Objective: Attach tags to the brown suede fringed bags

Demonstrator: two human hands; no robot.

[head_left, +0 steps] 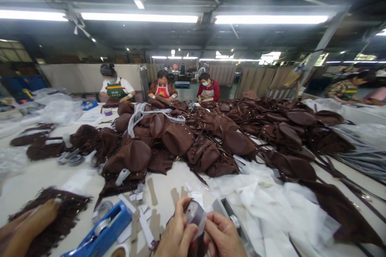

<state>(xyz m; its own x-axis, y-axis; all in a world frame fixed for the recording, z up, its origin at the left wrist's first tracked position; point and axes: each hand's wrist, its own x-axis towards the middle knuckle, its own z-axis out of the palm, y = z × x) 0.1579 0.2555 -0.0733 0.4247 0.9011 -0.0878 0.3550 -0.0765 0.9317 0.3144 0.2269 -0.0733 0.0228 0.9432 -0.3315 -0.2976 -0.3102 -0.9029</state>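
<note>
At the bottom middle, my left hand is closed round a small grey piece in translucent plastic wrap. My right hand pinches the free edge of this wrap from the right side. Part of a dark brown strap or bag shows below, between the hands; most of it is hidden. Just left of my hands lie grey-brown card strips and white paper pieces. A blue tape dispenser stands further left, and a grey tape dispenser is close behind my right hand.
Brown bags are heaped across the table. White wrapping sheets spread on the right. At lower left, a co-worker's hand rests on a fringed brown piece. Several people work beyond the heap and at far right.
</note>
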